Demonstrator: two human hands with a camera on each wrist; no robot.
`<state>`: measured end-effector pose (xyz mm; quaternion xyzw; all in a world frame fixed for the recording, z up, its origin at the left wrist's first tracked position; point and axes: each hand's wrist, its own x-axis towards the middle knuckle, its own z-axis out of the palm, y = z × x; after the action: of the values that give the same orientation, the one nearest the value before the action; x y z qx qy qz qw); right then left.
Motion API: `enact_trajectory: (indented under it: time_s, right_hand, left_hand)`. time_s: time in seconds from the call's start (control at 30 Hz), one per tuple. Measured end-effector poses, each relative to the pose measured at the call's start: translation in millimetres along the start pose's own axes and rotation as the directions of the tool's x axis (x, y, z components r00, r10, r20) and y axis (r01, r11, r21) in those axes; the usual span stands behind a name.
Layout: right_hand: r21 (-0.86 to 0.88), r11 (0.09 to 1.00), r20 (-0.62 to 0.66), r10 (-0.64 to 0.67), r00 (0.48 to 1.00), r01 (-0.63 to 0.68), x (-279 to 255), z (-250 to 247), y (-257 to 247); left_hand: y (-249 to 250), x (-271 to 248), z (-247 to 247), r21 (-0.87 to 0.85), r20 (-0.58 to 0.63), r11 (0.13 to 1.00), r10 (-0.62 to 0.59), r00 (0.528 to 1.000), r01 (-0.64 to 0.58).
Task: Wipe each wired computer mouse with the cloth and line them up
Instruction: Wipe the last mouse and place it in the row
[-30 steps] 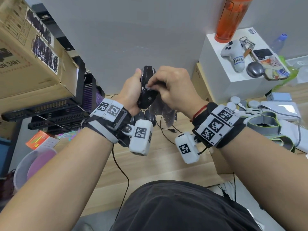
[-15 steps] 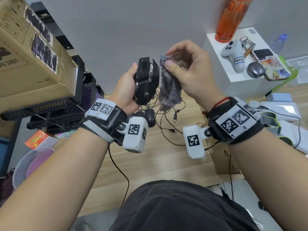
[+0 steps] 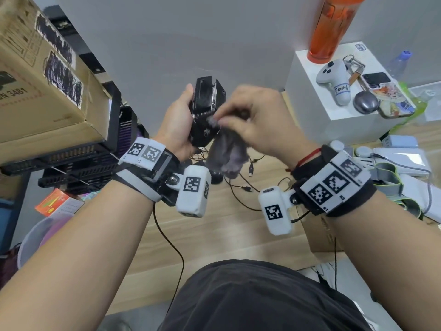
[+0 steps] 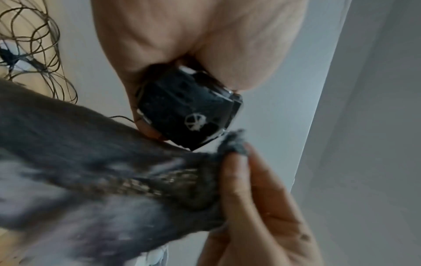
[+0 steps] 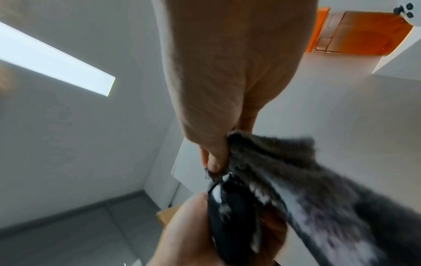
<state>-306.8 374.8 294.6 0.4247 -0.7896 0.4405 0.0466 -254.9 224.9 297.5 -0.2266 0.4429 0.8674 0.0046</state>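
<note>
Left hand (image 3: 177, 120) grips mouse (image 3: 206, 111) upright, long axis vertical | right hand (image 3: 257, 118) pinches cloth (image 3: 226, 151) against its right flank

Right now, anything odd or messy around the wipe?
Only the cables: a loose tangle on the desk under the hands. Left hand grips the black mouse; right hand pinches the grey cloth against it.

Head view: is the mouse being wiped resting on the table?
No. The left hand holds the black mouse up in the air while the right hand pinches the cloth against it.
</note>
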Motion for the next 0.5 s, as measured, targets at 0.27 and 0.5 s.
enact_trajectory:
  time_s: [0.27, 0.5]
  right_hand:
    - [-0.071, 0.996, -0.119, -0.059, 0.991, 0.051, 11.1, 13.2, -3.8]
    - [-0.013, 1.0, -0.174, -0.008, 0.985, 0.006, 17.3, 8.2, 1.3]
  left_hand:
    - [-11.5, 0.7, 2.1, 0.008, 0.027, 1.0, -0.003, 1.0, 0.002]
    - [-11.7, 1.5, -2.1, 0.126, 0.025, 0.992, -0.003, 1.0, -0.001]
